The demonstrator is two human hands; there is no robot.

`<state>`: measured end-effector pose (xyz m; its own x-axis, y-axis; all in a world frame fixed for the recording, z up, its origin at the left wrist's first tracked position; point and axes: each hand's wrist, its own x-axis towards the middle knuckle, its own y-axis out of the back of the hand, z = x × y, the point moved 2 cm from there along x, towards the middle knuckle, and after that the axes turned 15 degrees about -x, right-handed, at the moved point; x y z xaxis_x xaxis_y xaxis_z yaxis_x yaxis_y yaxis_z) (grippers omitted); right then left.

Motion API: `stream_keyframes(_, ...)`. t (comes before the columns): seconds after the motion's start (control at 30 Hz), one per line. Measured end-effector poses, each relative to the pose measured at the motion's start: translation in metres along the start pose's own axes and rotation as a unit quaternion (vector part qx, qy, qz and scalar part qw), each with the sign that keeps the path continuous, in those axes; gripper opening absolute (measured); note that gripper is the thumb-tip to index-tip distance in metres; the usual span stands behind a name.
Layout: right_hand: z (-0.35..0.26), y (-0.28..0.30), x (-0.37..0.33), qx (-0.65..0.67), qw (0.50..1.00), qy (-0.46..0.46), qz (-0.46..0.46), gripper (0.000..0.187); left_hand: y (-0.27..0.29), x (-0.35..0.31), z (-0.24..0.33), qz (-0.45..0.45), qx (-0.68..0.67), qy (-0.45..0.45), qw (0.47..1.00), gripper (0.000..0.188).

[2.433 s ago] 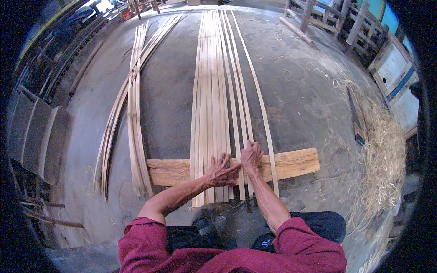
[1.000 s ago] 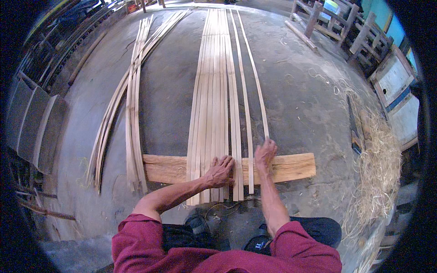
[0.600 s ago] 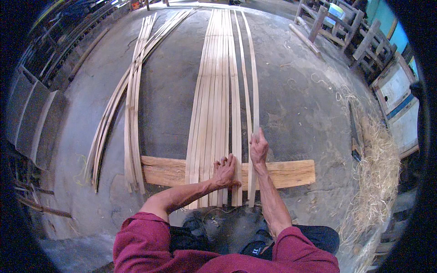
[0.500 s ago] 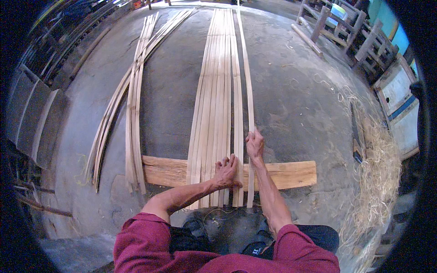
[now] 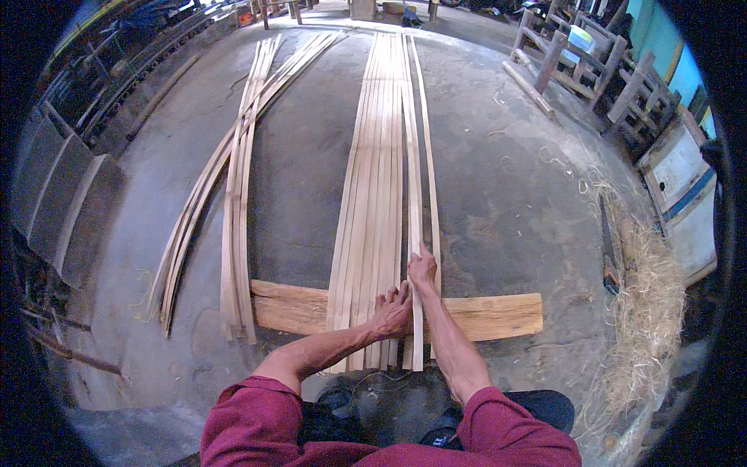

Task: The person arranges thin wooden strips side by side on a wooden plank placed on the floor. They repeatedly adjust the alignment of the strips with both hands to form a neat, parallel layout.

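Observation:
Long, pale, flat bamboo strips [image 5: 369, 194] lie side by side across a light-brown wooden plank [image 5: 498, 315]. My left hand [image 5: 393, 313] rests on the right edge of this row near its close end, with the fingers bent and apart. Just ahead of it, my right hand [image 5: 422, 270] is closed around a single bamboo strip [image 5: 412, 171] slightly apart from the row. Another thin bamboo strip [image 5: 430, 171] lies to the right of that hand and passes partly behind it. My right fingers hide part of the held strip.
Two crossed bundles of strips [image 5: 240, 194] lie to the left on the concrete floor [image 5: 506, 218]. A heap of thin shavings [image 5: 650, 311] spreads along the right, beside a long-bladed tool [image 5: 609, 257]. A wooden frame [image 5: 556, 58] stands far right, and grey blocks [image 5: 74, 210] far left.
My right hand has let go of the outermost strip and moved left and nearer, onto the strip beside it. My left hand stays on the row, its fingers now close to my right hand.

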<state>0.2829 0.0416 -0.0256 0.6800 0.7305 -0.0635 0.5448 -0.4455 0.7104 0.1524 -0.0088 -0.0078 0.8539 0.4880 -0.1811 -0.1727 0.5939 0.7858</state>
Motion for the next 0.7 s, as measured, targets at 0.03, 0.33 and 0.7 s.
stream_keyframes(0.03, 0.002, 0.001, -0.001, -0.006, 0.999, 0.025, 0.021, 0.049, 0.001, -0.001, 0.0, -0.003, 0.0, -0.001, 1.0, 0.079)
stream_keyframes(0.33, 0.018, -0.003, 0.011, -0.049, 0.996, 0.073, 0.03, 0.047, 0.008, -0.004, 0.002, -0.017, -0.02, 0.007, 1.0, 0.101)
stream_keyframes(0.7, -0.007, 0.041, -0.003, 0.11, 0.988, 0.084, 0.067, 0.043, 0.017, -0.012, 0.011, -0.037, 0.027, -0.021, 0.999, 0.088)
